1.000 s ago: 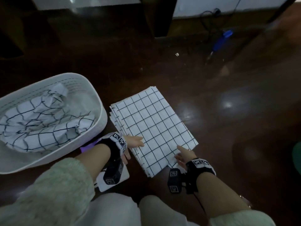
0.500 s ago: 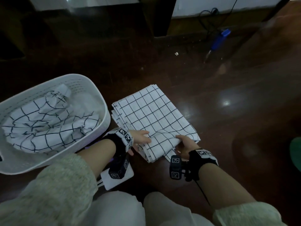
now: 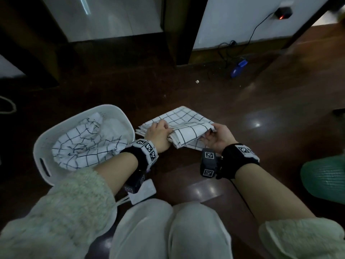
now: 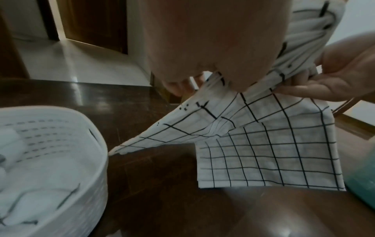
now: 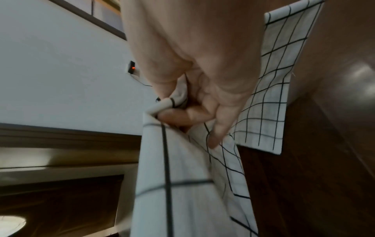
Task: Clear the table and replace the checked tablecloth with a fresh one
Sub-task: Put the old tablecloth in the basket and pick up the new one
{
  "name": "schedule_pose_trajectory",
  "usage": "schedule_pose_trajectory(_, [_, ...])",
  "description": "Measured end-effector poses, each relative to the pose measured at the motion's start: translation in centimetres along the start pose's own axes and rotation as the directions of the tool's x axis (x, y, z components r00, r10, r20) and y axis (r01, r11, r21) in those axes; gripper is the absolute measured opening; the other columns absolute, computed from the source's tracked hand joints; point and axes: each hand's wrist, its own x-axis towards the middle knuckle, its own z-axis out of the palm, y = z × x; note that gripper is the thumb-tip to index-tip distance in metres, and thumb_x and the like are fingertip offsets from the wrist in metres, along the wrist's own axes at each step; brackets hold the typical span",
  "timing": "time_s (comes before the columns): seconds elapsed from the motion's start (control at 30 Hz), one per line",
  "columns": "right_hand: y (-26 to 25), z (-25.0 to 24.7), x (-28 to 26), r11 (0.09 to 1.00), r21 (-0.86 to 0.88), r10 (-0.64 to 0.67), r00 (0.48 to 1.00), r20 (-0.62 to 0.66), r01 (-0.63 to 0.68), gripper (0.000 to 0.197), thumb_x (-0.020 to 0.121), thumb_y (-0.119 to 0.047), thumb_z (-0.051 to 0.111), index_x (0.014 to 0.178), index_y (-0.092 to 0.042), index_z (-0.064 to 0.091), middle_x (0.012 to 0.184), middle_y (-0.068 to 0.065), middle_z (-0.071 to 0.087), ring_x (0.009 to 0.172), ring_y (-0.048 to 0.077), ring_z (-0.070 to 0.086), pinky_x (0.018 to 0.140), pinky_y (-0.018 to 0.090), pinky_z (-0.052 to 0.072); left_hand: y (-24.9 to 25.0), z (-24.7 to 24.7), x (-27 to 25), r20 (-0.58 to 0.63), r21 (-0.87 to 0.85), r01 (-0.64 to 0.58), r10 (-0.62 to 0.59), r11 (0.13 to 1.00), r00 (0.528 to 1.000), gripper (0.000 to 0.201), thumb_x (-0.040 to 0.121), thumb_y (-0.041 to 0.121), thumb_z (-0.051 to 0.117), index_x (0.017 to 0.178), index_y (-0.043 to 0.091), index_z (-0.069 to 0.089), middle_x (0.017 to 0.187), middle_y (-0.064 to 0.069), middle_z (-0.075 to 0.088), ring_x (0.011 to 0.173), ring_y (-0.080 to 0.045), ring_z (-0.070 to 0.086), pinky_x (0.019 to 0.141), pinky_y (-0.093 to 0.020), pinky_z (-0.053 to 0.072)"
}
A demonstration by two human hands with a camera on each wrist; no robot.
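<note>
Fresh cloth coming up off the bench

The bench (image 3: 280, 116) is dark, glossy wood; at its left a white basket (image 3: 43, 146) holds the crumpled used cloth (image 3: 84, 146). The folded cloth (image 3: 186, 126), white with a thin black grid, lay flat a second ago; now its near edge is lifted, likely for unfolding. Left hand (image 3: 158, 134) and right hand (image 3: 218, 136) each grip that edge.

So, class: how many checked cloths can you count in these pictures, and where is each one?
2. One crumpled cloth lies in the white basket; one folded cloth is gripped by the left hand and right hand.
</note>
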Motion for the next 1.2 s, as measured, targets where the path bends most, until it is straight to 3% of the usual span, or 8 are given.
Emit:
schedule_pose_trajectory(0.13, [-4.1,1.4,-10.0,0.99,-0.113,-0.075,0.995,0.072,0.083,0.032,0.096,-0.046,0.05,0.109,-0.02,0.061,0.11,-0.003,0.065,0.105,0.013,0.059,0.093,0.046,0.046,5.9,-8.1,-4.8,-0.005,-0.083,0.056,-0.056,0.995,0.998,0.028,0.092,0.024,0.048,0.118,0.021,0.059,0.132,-0.005,0.05,0.118,-0.031,0.044,0.097,-0.037,0.033])
schedule_pose_trajectory(0.23, [-6.8,2.3,-18.3,0.888,-0.431,-0.066,0.971,0.23,0.162,0.1,0.064,-0.08,0.059,0.149,-0.036,0.027,0.147,-0.014,0.036,0.133,0.015,0.038,0.105,0.056,0.035,10.6,-13.9,-7.9,0.07,-0.213,0.087,-0.074,0.973,0.995,0.025,0.093,0.022,0.043,0.102,0.011,0.063,0.108,-0.015,0.066,0.096,-0.034,0.062,0.074,-0.033,0.044])
schedule_pose_trajectory(0.3, [-8.3,3.2,-23.1,0.833,-0.513,-0.076,0.962,0.261,0.205,0.091,0.074,-0.077,0.051,0.15,-0.035,0.024,0.156,-0.006,0.027,0.14,0.022,0.03,0.108,0.057,0.03,13.8,-17.3,-9.9,0.104,-0.306,0.11,-0.081,0.946,0.991,0.029,0.095,0.023,0.043,0.103,0.007,0.065,0.106,-0.015,0.067,0.097,-0.035,0.062,0.075,-0.033,0.046])
schedule_pose_trajectory(0.6, [-12.6,1.9,-42.8,0.8,-0.484,-0.155,0.901,0.404,0.355,0.049,0.09,-0.062,0.046,0.136,-0.045,0.044,0.134,-0.007,0.058,0.12,0.016,0.059,0.095,0.043,0.051,26.1,-27.7,-22.8,0.238,-0.698,0.202,-0.044,0.687,0.97,0.028,0.095,0.028,0.052,0.116,0.012,0.061,0.11,-0.009,0.066,0.099,-0.025,0.062,0.089,-0.037,0.052])
schedule_pose_trajectory(0.77, [-13.6,-0.4,-52.3,0.711,-0.524,-0.261,0.868,0.423,0.469,0.076,0.069,-0.07,0.068,0.136,-0.044,0.043,0.135,-0.008,0.057,0.119,0.013,0.059,0.104,0.044,0.045,32.1,-34.2,-29.9,0.362,-0.768,0.245,0.085,0.591,0.928,0.017,0.097,0.018,0.047,0.108,0.011,0.058,0.099,-0.014,0.067,0.087,-0.028,0.066,0.073,-0.039,0.057])
schedule_pose_trajectory(0.93, [-12.2,-1.0,-59.3,0.581,-0.545,-0.467,0.796,0.385,0.605,0.059,0.074,-0.051,0.074,0.127,-0.032,0.056,0.124,-0.006,0.064,0.114,0.012,0.06,0.103,0.04,0.046,35.2,-37.2,-36.2,0.405,-0.78,0.208,0.222,0.59,0.887,0.017,0.095,0.024,0.051,0.1,0.011,0.061,0.09,-0.012,0.066,0.071,-0.024,0.064,0.058,-0.03,0.053])
schedule_pose_trajectory(1.03, [-11.0,-2.3,-62.4,0.62,-0.442,-0.552,0.761,0.34,0.648,0.026,0.095,-0.021,0.058,0.12,-0.028,0.06,0.111,0.003,0.069,0.1,0.014,0.065,0.086,0.038,0.054,35.7,-37.1,-38.5,0.402,-0.797,0.145,0.336,0.587,0.852,0.024,0.091,0.029,0.061,0.108,0.012,0.061,0.096,-0.011,0.067,0.08,-0.026,0.064,0.073,-0.038,0.057])
schedule_pose_trajectory(1.2, [-10.3,-5.4,-66.0,0.732,-0.239,-0.609,0.77,0.191,0.638,0.025,0.097,-0.022,0.053,0.118,-0.015,0.063,0.095,0.007,0.07,0.083,0.02,0.067,0.067,0.028,0.052,38.8,-36.0,-39.9,0.363,-0.731,-0.042,0.44,0.682,0.821,0.048,0.077,0.036,0.077,0.119,0.018,0.061,0.099,-0.002,0.071,0.084,-0.018,0.07,0.07,-0.043,0.059])
